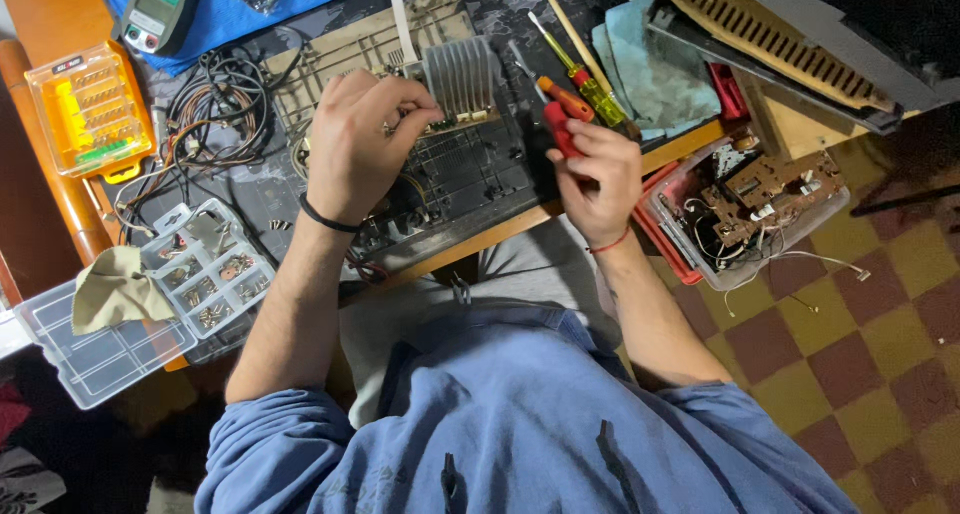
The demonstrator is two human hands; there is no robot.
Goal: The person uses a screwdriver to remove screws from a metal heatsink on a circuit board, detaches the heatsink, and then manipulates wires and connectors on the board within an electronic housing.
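Observation:
My left hand point(355, 144) rests on a circuit board, fingers pinched at the base of a ribbed metal heat sink point(462, 72). The board lies on a dark plastic chassis point(455, 179) at the table's front edge. My right hand point(598, 174) is closed around red-handled pliers point(560, 114), whose orange and red grips stick up above my fingers. A black band circles my left wrist and a red thread my right.
A yellow-handled screwdriver point(585, 79) and a wooden stick lie by a blue cloth point(655, 74). A clear parts organizer point(205, 274) with screws and a beige rag point(115, 289) sit left. Also here: an orange bit case point(88, 109), tangled wires point(215, 104), a multimeter point(160, 12), a bin of brown boards point(760, 204).

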